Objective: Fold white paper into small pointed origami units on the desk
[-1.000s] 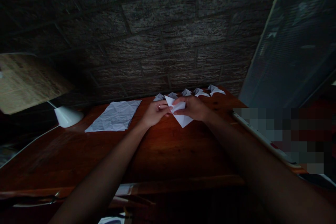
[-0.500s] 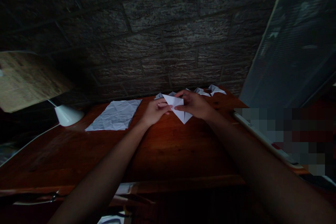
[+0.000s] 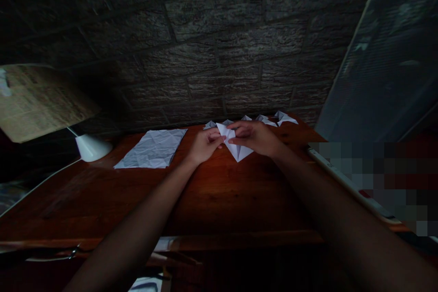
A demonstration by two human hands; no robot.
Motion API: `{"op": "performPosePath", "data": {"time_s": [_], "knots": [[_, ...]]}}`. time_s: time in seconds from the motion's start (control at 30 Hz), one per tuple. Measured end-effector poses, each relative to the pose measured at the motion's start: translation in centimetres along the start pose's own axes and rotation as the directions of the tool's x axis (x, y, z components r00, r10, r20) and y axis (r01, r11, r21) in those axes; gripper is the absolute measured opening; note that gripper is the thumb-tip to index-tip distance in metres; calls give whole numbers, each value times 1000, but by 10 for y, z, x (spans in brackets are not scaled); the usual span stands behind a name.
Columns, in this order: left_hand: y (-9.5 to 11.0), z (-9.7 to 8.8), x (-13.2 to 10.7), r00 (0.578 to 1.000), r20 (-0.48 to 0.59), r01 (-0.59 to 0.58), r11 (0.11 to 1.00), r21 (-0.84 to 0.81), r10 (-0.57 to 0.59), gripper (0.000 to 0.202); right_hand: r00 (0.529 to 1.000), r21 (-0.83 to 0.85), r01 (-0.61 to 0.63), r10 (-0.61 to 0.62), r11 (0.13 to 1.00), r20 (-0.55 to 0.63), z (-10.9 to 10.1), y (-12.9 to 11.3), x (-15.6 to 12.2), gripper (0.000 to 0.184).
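Between my two hands is a folded piece of white paper (image 3: 237,149), its creased point facing down toward me. My left hand (image 3: 205,145) is closed on its left edge, thumb on the front; a ring shows on one finger. With thumb and fingers, my right hand (image 3: 256,136) pinches the right side of the same paper. Several small folded paper shapes (image 3: 286,118) stand in a row behind my hands along the back of the table, some partly covered by them. Left of my hands lies a stack of crumpled white paper sheets (image 3: 152,148).
A lamp with a white base (image 3: 91,147) and a brown paper-like shade (image 3: 44,100) stands at the left. The wooden table (image 3: 219,200) meets a dark block wall (image 3: 191,64) at the back. A pale flat object (image 3: 349,182) lies along the right edge, beside a blurred patch.
The upper flap of the folded paper has shifted and looks narrower, and the fold in front shows more open. Both hands keep hold of it. The view has moved slightly.
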State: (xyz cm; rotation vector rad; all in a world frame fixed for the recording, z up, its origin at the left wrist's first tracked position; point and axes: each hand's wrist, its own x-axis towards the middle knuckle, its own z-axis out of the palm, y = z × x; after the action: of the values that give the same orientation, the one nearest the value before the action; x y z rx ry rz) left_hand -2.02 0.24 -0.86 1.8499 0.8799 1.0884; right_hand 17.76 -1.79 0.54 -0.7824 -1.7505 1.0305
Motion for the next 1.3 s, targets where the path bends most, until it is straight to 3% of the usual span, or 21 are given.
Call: {"op": "performPosePath", "data": {"time_s": [0.2,0.4,0.7,0.93,1.07,1.3], "knots": [[5,0,-1,996,46,-70,997,-8,71,22,998,31,-28,29,999,-53,-1,-5,0,38],[4,-4,0,998,39,-50,999,3,50,23,998,65,-36,39,997,-51,-1,-11,-1,56],[9,3,-2,992,118,-8,977,-212,33,27,985,53,-58,66,997,-160,4,-17,-2,42],[10,4,-3,994,109,52,977,-206,-30,26,995,38,24,-20,999,-101,1,-15,-1,29],[13,5,-4,991,118,84,975,-204,-60,23,991,0,83,-82,997,-105,-3,-16,-1,33],[15,6,-5,989,118,107,979,-175,-87,26,996,-52,86,-87,995,-13,-3,-12,0,24]]}}
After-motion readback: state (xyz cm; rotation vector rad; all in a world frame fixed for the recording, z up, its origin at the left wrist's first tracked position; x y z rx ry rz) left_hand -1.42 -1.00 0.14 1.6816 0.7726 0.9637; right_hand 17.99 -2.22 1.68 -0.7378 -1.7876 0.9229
